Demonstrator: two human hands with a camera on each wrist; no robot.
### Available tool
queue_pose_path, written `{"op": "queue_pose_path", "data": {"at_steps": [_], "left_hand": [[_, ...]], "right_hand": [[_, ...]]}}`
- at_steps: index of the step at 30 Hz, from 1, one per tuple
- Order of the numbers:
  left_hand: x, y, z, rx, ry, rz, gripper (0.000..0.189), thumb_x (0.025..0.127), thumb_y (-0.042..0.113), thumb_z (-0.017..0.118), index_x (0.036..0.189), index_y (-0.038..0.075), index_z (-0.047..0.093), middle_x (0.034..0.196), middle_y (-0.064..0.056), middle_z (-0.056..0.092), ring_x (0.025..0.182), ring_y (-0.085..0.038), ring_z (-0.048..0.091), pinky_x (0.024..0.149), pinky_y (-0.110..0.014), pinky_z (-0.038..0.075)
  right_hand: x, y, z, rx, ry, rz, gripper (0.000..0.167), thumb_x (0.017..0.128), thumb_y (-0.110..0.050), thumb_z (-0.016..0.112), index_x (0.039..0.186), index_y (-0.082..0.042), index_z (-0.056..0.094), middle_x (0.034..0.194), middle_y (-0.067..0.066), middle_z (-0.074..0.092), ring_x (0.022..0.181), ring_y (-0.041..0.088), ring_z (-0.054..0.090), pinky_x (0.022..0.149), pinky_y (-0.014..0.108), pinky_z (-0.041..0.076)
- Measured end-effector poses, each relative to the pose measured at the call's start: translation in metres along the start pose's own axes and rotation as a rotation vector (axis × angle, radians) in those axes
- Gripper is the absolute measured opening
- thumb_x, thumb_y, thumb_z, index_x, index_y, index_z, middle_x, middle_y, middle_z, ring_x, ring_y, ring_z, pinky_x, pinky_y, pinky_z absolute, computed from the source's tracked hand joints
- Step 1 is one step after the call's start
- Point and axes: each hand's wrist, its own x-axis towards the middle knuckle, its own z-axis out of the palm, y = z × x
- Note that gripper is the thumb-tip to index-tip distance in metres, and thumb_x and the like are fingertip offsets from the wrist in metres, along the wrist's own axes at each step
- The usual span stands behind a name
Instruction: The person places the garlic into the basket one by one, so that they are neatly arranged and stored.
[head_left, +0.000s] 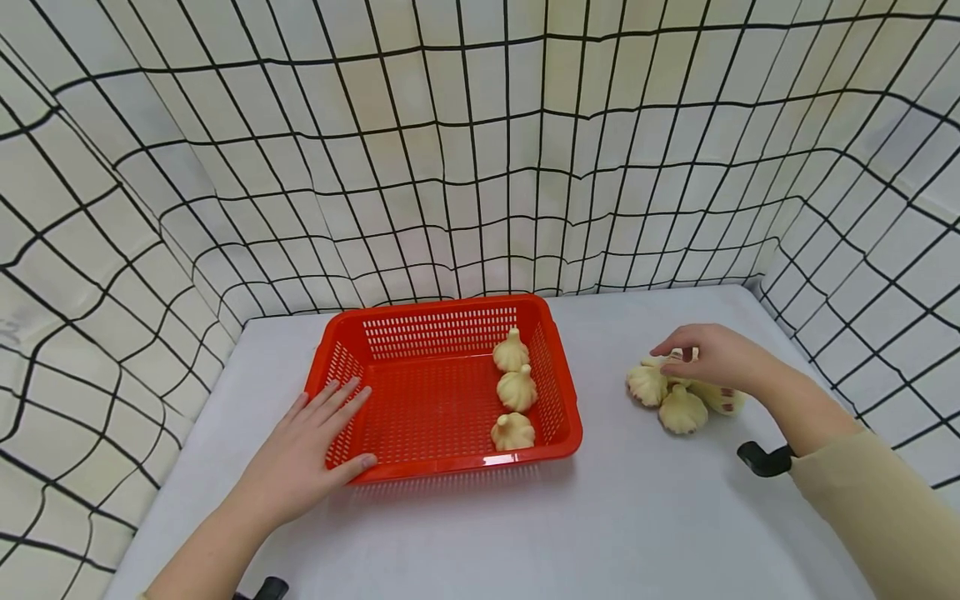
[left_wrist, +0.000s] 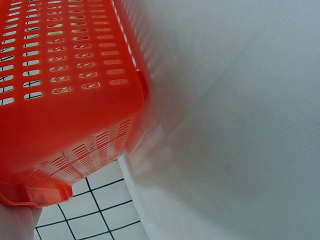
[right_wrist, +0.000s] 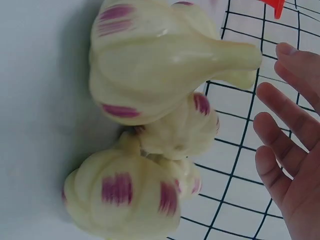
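My left hand (head_left: pixel 311 442) rests on the left end of a red plastic basket (head_left: pixel 427 400), fingers spread over the rim and thumb along its front corner. Inside, three garlic bulbs (head_left: pixel 517 389) line the right side. Over on the right, my right hand (head_left: pixel 720 358) hovers above a small cluster of garlic bulbs (head_left: pixel 682 410), fingers loosely bent. The right wrist view has the fingers apart from the purple-streaked bulbs (right_wrist: pixel 150 60), with nothing in the hand (right_wrist: pixel 300 165). In the left wrist view the basket's perforated wall (left_wrist: pixel 65 120) hides most of the left hand.
A white table (head_left: pixel 480 533) carries everything. Black netting (head_left: pixel 480 175) over white sheeting rises along the back and both sides, close to the table's edges. Dark wrist straps (head_left: pixel 765 460) show at the sleeves.
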Motion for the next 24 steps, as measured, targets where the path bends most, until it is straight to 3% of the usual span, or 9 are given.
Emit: {"op": "queue_pose_path", "data": {"at_steps": [2, 8, 12, 15, 17, 18, 22, 24], "left_hand": [[0.0, 0.0, 0.0, 0.002, 0.001, 0.001, 0.088, 0.087, 0.062, 0.063, 0.158, 0.02, 0.03, 0.162, -0.009, 0.026, 0.147, -0.039, 0.021, 0.121, -0.046, -0.006], [0.001, -0.001, 0.001, 0.006, 0.007, 0.004, 0.088, 0.087, 0.062, 0.063, 0.158, 0.021, 0.029, 0.162, -0.008, 0.027, 0.148, -0.038, 0.022, 0.122, -0.045, -0.005], [0.001, -0.001, 0.002, 0.009, 0.007, 0.004, 0.088, 0.087, 0.062, 0.064, 0.158, 0.021, 0.03, 0.162, -0.008, 0.027, 0.148, -0.038, 0.022, 0.122, -0.049, -0.001], [0.001, -0.001, 0.002, 0.01, 0.006, 0.003, 0.089, 0.087, 0.062, 0.064, 0.158, 0.021, 0.03, 0.162, -0.008, 0.026, 0.148, -0.038, 0.022, 0.122, -0.047, -0.004], [0.0, -0.001, 0.002, 0.01, 0.005, 0.001, 0.089, 0.087, 0.062, 0.064, 0.158, 0.021, 0.029, 0.162, -0.008, 0.026, 0.148, -0.037, 0.021, 0.122, -0.044, -0.006], [0.0, -0.001, 0.002, 0.009, 0.005, 0.001, 0.089, 0.087, 0.062, 0.064, 0.158, 0.021, 0.029, 0.162, -0.008, 0.026, 0.148, -0.038, 0.021, 0.121, -0.043, -0.007], [0.0, -0.001, 0.001, 0.008, 0.005, -0.002, 0.088, 0.087, 0.061, 0.064, 0.157, 0.021, 0.03, 0.162, -0.008, 0.026, 0.148, -0.037, 0.021, 0.121, -0.043, -0.007], [0.0, -0.001, 0.001, 0.009, 0.004, -0.003, 0.088, 0.087, 0.061, 0.064, 0.157, 0.021, 0.03, 0.162, -0.008, 0.026, 0.148, -0.037, 0.021, 0.121, -0.043, -0.007]], "right_hand": [[-0.002, 0.004, 0.001, 0.005, 0.002, 0.014, 0.032, 0.091, -0.026, 0.074, 0.121, -0.014, 0.071, 0.099, -0.001, 0.064, 0.079, 0.02, 0.054, 0.05, 0.033, 0.05], [-0.002, 0.012, 0.006, -0.059, 0.015, -0.008, 0.028, 0.09, -0.024, 0.074, 0.117, -0.014, 0.074, 0.106, -0.001, 0.067, 0.083, 0.016, 0.054, 0.062, 0.03, 0.048], [-0.002, 0.013, 0.01, -0.079, 0.023, -0.022, 0.025, 0.09, -0.018, 0.073, 0.115, -0.014, 0.075, 0.114, 0.005, 0.069, 0.091, 0.019, 0.06, 0.085, 0.043, 0.051], [-0.001, 0.014, 0.012, -0.066, 0.032, -0.04, 0.023, 0.09, -0.015, 0.072, 0.113, -0.013, 0.075, 0.115, 0.007, 0.071, 0.102, 0.029, 0.065, 0.108, 0.056, 0.037], [0.0, 0.015, 0.014, -0.055, 0.036, -0.047, 0.022, 0.09, -0.013, 0.072, 0.112, -0.012, 0.075, 0.114, 0.009, 0.071, 0.109, 0.034, 0.064, 0.114, 0.059, 0.026], [0.001, 0.015, 0.014, -0.053, 0.039, -0.044, 0.022, 0.09, -0.013, 0.072, 0.112, -0.012, 0.076, 0.114, 0.009, 0.071, 0.114, 0.035, 0.062, 0.115, 0.06, 0.02], [0.002, 0.014, 0.015, -0.067, 0.043, -0.033, 0.023, 0.091, -0.013, 0.071, 0.113, -0.012, 0.075, 0.114, 0.009, 0.072, 0.117, 0.037, 0.061, 0.115, 0.06, 0.021], [0.003, 0.012, 0.014, -0.083, 0.042, -0.024, 0.023, 0.091, -0.015, 0.071, 0.114, -0.012, 0.075, 0.115, 0.008, 0.071, 0.114, 0.035, 0.062, 0.113, 0.059, 0.028]]}}
